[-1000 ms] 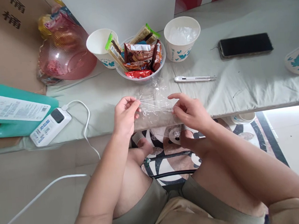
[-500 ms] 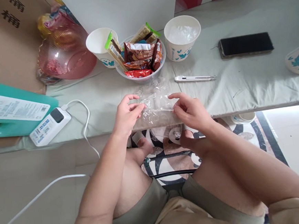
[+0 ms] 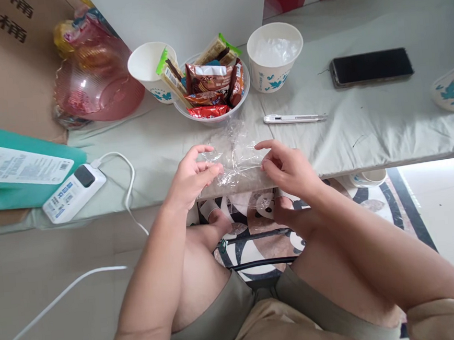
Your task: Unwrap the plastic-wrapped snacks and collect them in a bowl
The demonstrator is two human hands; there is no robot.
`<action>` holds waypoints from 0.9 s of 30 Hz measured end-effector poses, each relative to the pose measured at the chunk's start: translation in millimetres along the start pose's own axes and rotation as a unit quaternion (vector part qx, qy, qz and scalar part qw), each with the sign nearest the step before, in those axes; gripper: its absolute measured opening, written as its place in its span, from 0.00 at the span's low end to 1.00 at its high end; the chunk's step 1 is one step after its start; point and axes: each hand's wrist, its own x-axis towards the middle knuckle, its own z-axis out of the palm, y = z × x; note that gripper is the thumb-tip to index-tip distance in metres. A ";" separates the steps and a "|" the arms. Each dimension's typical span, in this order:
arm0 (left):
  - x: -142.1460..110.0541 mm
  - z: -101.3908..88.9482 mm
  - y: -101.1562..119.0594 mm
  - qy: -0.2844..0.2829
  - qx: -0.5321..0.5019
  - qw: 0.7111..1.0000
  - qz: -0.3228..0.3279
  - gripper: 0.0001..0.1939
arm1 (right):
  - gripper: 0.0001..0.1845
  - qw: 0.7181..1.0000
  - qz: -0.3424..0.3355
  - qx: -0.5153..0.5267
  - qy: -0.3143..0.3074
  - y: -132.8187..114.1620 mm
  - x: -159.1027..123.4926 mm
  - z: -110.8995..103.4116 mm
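Note:
A crumpled sheet of clear plastic film (image 3: 236,156) is stretched between my two hands at the table's front edge. My left hand (image 3: 194,175) pinches its left side between thumb and fingers. On the other side, my right hand (image 3: 285,166) has thumb and curled fingers closed on the film. Just beyond the film stands a clear bowl (image 3: 211,120) of wrapped snacks (image 3: 210,79). A white utility knife (image 3: 294,118) lies to the right, beyond my right hand. Whether the film is a bag or a flat wrap, I cannot tell.
A paper cup (image 3: 152,71) stands left of the bowl; another paper cup (image 3: 277,77) holding clear plastic is on its right. Farther right lies a phone (image 3: 372,67). At left are a pink bowl (image 3: 98,91), a green jug (image 3: 25,159) and a white power bank (image 3: 73,192) with its cable.
My left hand has shifted slightly, its thumb further over the film. The film's folds have changed shape between my hands. The right hand stays almost still.

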 end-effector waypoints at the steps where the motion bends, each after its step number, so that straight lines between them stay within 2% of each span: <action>1: -1.0 -0.7 0.6 -0.005 -0.007 1.000 0.006 0.29 | 0.22 1.000 0.000 0.001 0.000 0.0 0.2 0.0; 7: -1.2 -5.7 8.0 0.038 -0.083 0.995 0.036 0.26 | 0.21 1.000 0.005 0.001 0.001 -1.2 0.9 1.4; 10: -1.6 -8.7 9.6 0.008 -0.086 0.996 -0.002 0.26 | 0.20 1.000 0.000 -0.005 0.003 -0.8 1.1 1.8; 15: -5.4 -13.5 8.3 -0.065 -0.013 0.996 -0.062 0.31 | 0.21 1.000 0.006 0.001 0.007 1.1 1.1 1.8; 18: -5.9 -16.0 7.5 -0.093 0.028 0.992 -0.079 0.29 | 0.21 1.000 0.008 -0.003 0.005 1.1 0.6 1.6; 22: -3.8 -16.3 7.9 -0.074 0.003 0.996 -0.056 0.22 | 0.21 1.000 0.006 -0.004 0.007 0.7 0.8 1.2; 24: -3.2 -15.5 8.8 -0.055 -0.030 0.997 -0.036 0.24 | 0.20 1.000 0.005 -0.006 0.008 0.8 1.1 1.0; 27: -4.0 -16.0 9.6 -0.077 -0.007 0.996 -0.046 0.28 | 0.20 1.000 0.001 -0.004 0.011 1.0 1.4 0.8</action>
